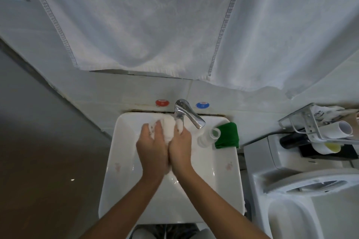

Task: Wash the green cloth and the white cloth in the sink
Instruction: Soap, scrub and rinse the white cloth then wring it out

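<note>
A chrome faucet point(187, 113) is taken as the landmark. A red round marker point(162, 102) is seen on the tiled wall just to its left, and a blue round marker point(202, 105) just to its right. Large white towels point(155, 25) are hung above the faucet. A clear plastic cup point(208, 136) is laid on its side just right of the spout. Farther right, a wire rack point(314, 122) holding rolled paper is mounted, and a toilet point(303, 190) is found below it.

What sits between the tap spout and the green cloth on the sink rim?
A clear plastic cup stands between the tap spout and the green cloth, overlapping the cloth's left edge in the head view.
</note>
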